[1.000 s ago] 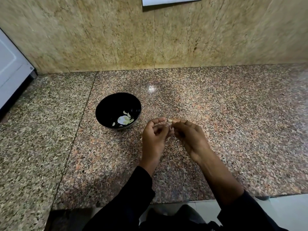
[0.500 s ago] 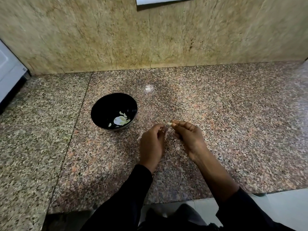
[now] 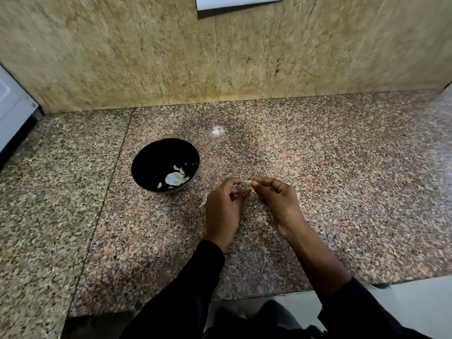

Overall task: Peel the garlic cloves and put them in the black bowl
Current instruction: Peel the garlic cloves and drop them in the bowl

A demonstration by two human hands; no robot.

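A black bowl (image 3: 149, 165) stands on the granite counter, left of my hands, with a few pale garlic pieces (image 3: 174, 178) lying in its bottom. My left hand (image 3: 223, 209) and my right hand (image 3: 277, 200) meet just right of the bowl, low over the counter. Between their fingertips sits a small pale garlic clove (image 3: 248, 182); the right thumb and forefinger pinch it and the curled left fingers hold its other end. A thin sliver of skin (image 3: 203, 203) pokes out at the left edge of my left hand.
The speckled granite counter (image 3: 342, 179) runs wide to the right and ends at a front edge near my body. A stone backsplash (image 3: 220, 57) rises behind. A white appliance (image 3: 12, 111) stands at the far left.
My hands have stayed together at the clove, with the fingers shifting slightly around it. The camera view has drifted a little, so the bowl sits a touch further left.
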